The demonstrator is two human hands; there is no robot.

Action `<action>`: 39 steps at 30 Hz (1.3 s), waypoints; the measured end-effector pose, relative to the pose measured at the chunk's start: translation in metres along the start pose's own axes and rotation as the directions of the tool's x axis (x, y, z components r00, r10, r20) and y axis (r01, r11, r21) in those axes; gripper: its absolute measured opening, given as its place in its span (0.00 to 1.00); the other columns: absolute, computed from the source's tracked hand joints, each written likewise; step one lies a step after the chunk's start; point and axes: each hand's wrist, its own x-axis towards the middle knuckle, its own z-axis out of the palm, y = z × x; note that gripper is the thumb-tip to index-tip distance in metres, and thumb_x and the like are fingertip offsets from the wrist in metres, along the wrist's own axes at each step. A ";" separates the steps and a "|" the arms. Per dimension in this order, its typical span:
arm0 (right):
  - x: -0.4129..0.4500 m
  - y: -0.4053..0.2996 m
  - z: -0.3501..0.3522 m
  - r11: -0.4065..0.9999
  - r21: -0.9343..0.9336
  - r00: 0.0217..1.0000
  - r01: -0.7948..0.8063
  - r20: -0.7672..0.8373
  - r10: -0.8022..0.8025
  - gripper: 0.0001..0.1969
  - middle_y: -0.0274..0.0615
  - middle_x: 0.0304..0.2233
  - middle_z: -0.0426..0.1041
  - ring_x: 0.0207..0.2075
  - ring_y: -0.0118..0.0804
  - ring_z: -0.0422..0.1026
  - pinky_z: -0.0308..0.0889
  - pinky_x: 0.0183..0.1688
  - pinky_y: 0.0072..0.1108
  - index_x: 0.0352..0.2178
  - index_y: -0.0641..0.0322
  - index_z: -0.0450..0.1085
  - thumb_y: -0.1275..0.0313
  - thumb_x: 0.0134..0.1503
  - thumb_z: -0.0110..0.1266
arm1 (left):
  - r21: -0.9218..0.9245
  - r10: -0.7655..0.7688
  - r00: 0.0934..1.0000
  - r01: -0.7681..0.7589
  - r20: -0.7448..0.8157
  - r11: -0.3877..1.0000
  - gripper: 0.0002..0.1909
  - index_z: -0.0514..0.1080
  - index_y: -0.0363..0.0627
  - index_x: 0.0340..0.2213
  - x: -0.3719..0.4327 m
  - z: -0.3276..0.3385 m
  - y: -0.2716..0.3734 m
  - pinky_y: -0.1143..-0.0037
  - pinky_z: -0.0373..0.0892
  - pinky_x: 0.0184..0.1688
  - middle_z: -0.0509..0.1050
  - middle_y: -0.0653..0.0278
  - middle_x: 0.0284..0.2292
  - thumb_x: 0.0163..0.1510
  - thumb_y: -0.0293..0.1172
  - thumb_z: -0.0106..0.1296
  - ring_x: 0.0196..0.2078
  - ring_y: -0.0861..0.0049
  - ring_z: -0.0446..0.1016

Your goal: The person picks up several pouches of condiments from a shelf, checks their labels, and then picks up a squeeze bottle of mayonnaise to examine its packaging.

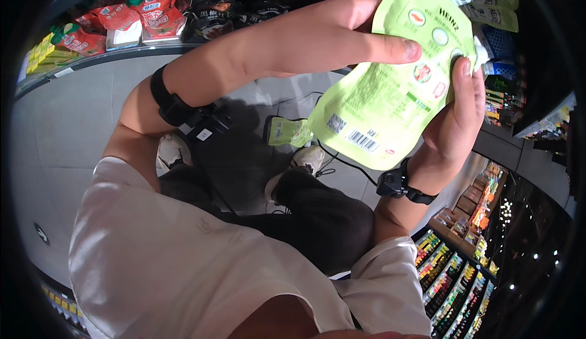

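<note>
Both hands hold a light green Heinz spouted pouch (389, 96) in front of me, its printed back facing the camera. My left hand (357, 37) grips its upper left side, thumb flat on the print and fingers behind, largely hidden. At the right edge my right hand (458, 110) pinches the pouch with its thumb on the front, just below the white cap (481, 53). The pouch tilts, and its wide bottom hangs toward my right wrist. Similar green pouches (492, 5) lie behind it at the top right. Another green pouch (289, 131) rests on the floor near my feet.
A shelf edge (87, 60) curves across the upper left, with red pouches (158, 14) and dark packets (215, 16) on it. Blue plastic baskets (503, 46) are at the right. A black cable (350, 161) trails near my shoe (309, 158). Stocked shelves (451, 279) stand lower right.
</note>
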 end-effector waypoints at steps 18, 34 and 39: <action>0.011 -0.008 0.012 0.910 -0.194 0.876 0.365 -0.258 -0.407 0.17 0.55 0.44 0.76 0.42 0.41 0.79 0.76 0.45 0.29 0.49 0.76 0.67 0.71 0.63 0.50 | 0.332 0.238 0.968 -0.198 -0.083 0.922 0.30 0.57 0.38 0.60 -0.001 0.021 -0.006 0.74 0.69 0.54 0.65 0.54 0.57 0.59 0.29 0.52 0.54 0.74 0.70; -0.015 -0.034 0.005 0.781 -0.129 0.646 0.610 -0.489 -0.586 0.34 0.52 0.54 0.67 0.54 0.47 0.69 0.66 0.57 0.39 0.56 0.66 0.60 0.45 0.65 0.35 | 0.539 0.569 0.808 -0.551 0.152 0.637 0.47 0.65 0.42 0.58 0.028 0.067 -0.026 0.63 0.59 0.62 0.58 0.46 0.58 0.33 0.27 0.69 0.58 0.52 0.63; 0.000 -0.034 -0.030 0.780 -0.370 0.670 0.504 -0.403 -0.624 0.37 0.53 0.59 0.60 0.57 0.47 0.64 0.59 0.60 0.40 0.62 0.63 0.51 0.43 0.65 0.36 | -0.278 0.161 0.972 -0.110 0.169 0.954 0.51 0.47 0.40 0.66 0.044 0.068 -0.029 0.61 0.62 0.61 0.57 0.51 0.63 0.48 0.40 0.62 0.63 0.68 0.61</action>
